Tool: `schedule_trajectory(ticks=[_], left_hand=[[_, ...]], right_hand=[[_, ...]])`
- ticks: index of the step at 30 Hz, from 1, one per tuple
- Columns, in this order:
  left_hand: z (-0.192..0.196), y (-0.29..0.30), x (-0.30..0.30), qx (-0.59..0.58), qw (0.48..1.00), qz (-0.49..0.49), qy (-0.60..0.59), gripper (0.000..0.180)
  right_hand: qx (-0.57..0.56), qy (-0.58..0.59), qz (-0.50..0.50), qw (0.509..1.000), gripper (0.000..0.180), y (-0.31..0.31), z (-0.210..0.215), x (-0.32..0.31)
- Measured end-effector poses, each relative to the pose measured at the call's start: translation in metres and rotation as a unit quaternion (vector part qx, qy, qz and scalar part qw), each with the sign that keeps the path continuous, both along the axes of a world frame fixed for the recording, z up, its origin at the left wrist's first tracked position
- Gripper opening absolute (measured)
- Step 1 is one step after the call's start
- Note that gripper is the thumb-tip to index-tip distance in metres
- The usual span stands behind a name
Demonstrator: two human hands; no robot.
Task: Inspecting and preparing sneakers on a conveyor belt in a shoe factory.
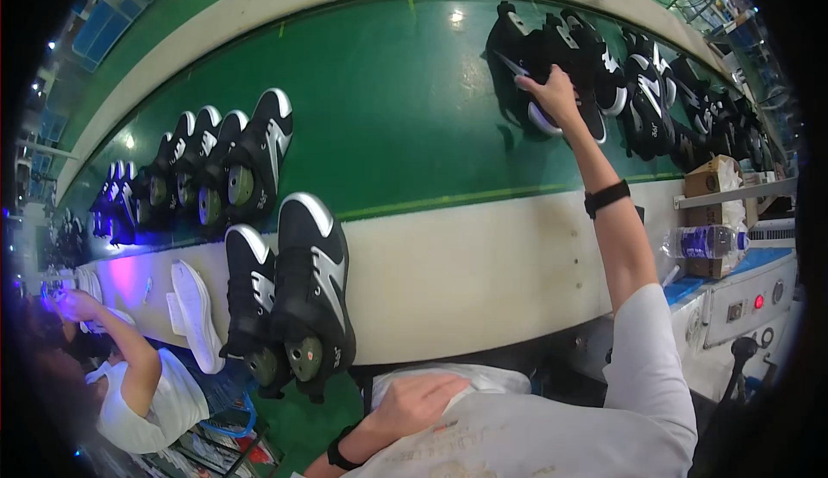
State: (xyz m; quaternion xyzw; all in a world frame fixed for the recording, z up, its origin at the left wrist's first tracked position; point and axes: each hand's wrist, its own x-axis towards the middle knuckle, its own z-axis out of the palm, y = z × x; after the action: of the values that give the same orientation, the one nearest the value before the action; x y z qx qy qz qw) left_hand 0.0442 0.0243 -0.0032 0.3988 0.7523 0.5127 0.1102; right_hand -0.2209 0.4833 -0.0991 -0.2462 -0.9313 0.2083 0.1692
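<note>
My right hand (553, 92) reaches far out over the green conveyor belt (405, 116) and grips a black shoe with silver trim (552, 64) in a cluster of similar shoes. My left hand (414, 402) rests flat, fingers apart, on white cloth at my lap, holding nothing. A pair of black and silver shoes on lasts (293, 293) stands on the white ledge (466, 262) just ahead of my left hand.
A row of black shoes (216, 168) rides the belt at left, more shoes (690, 107) at far right. A white sole (197, 314) lies on the ledge. A seated person (138, 383) works at left. A water bottle (703, 241), cardboard box and control panel stand at right.
</note>
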Motion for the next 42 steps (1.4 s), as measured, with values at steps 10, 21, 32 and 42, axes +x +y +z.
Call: schedule_trajectory(ticks=[10,21,32,42], left_hand=[[0.011,0.000,-0.007,-0.112,0.989,0.081,-0.048,0.022],[0.021,0.017,-0.045,-0.107,0.972,0.190,-0.087,0.044],[-0.017,0.007,-0.035,-0.150,0.983,0.086,-0.065,0.026],[0.021,0.002,-0.031,-0.110,0.991,0.034,0.073,0.046]], right_hand=[[-0.195,0.051,-0.011,0.979,0.080,-0.013,-0.002,0.013],[-0.141,-0.115,0.626,0.758,0.075,-0.159,0.093,0.206],[-0.304,-0.167,0.589,0.730,0.047,-0.181,0.122,0.227],[-0.267,-0.117,0.570,0.768,0.044,-0.203,0.111,0.233]])
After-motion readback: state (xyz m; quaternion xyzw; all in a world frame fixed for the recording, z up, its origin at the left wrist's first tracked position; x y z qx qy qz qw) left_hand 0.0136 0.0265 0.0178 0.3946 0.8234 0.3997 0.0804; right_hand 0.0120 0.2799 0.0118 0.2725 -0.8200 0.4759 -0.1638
